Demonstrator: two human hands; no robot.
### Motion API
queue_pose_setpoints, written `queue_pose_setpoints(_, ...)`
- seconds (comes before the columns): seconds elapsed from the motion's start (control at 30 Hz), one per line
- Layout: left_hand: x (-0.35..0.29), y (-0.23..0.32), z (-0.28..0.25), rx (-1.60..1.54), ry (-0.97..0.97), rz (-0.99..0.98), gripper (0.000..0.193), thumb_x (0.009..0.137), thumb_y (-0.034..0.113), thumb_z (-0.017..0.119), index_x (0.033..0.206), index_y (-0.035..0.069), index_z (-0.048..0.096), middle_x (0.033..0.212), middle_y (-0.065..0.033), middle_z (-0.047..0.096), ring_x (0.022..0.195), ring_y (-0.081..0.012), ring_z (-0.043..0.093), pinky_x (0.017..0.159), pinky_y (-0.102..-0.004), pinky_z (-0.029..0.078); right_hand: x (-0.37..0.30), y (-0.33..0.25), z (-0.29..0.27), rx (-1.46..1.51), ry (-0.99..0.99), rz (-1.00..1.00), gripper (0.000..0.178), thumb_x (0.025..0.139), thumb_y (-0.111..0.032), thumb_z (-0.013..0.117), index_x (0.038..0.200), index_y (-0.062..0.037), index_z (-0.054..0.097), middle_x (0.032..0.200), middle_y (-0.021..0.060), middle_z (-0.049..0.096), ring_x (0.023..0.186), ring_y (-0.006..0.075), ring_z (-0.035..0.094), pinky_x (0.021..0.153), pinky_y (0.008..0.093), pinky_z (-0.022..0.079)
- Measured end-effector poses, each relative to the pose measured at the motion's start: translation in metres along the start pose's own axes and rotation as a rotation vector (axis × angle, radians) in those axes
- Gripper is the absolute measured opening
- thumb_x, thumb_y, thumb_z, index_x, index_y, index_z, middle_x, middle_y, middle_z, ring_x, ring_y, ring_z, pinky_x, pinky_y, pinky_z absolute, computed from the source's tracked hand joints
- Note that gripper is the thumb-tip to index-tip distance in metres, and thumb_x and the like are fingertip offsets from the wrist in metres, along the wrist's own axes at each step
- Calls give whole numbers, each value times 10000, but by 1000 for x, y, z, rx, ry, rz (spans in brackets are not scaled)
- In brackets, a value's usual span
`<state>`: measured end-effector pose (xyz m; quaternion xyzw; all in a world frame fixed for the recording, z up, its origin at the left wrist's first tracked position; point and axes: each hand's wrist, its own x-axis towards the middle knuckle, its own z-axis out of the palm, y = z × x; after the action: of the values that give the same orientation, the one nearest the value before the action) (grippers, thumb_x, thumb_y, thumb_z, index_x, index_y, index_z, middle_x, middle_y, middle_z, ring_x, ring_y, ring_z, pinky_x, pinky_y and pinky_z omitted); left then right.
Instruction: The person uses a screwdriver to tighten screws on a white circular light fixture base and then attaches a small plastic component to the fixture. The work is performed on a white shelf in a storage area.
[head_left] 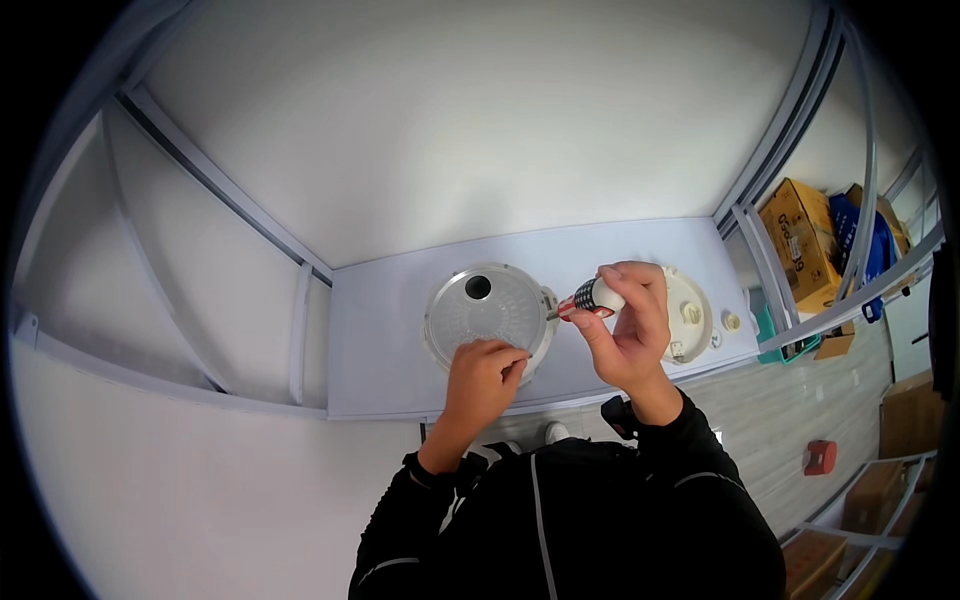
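A round silvery disc [505,300] with a pale rim and one dark round spot lies on the light-coloured bench. At its near edge rests my left hand [483,382], its fingers bent and closed; what they pinch, if anything, is too small to make out. My right hand [640,335] grips a screwdriver [590,299] by its red, black and white handle. The shaft points left to the disc's right rim; whether its tip touches a screw there cannot be seen. Right of that hand lies a cream-coloured round plate [704,345], partly hidden, bearing small fittings.
A small cream cylindrical part [731,321] sits near the right end of the bench [380,350]. Metal frame bars border the bench. Beyond them at right are a cardboard box [800,245], a blue bag [880,250] and a teal bin [768,335]. A red object [820,458] lies on the floor.
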<state>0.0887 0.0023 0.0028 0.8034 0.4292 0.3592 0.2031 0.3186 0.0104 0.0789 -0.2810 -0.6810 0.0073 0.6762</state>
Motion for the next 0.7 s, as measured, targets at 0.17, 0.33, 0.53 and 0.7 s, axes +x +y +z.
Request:
queue_pose_setpoints(0.17,6,3,-2,-116,-64,-117,70,853,49,810,921,63,819,875,-93,783,827,-306,717,797,-432,530,3,3,2,-2,1,-7,521,855,-1,894,1328,32,678,1206,191,629,950,247,670,755,323,571)
queue_pose_setpoints(0.33,9,-1,-4,-41,-64,6,89,858,35,810,946,41,797,876,-110,775,785,-325,711,751,-428,541,2,6,0,-13,4,-12,525,851,-16,902,1325,27,682,1201,190,635,987,268,669,772,334,572)
queue_pose_setpoints(0.53,5,0,2,33,-5,42,72,930,80,757,990,72,797,918,-85,779,892,-321,703,873,-446,513,1,9,-2,-18,0,-1,534,841,-32,913,1323,22,689,1195,187,642,1009,288,668,807,356,569)
queue_pose_setpoints(0.7,6,-1,2,56,-15,53,69,957,81,735,993,67,793,925,-84,777,899,-326,697,870,-443,513,0,10,-3,-17,4,13,523,843,-45,914,1314,17,697,1191,182,646,1018,295,667,825,366,566)
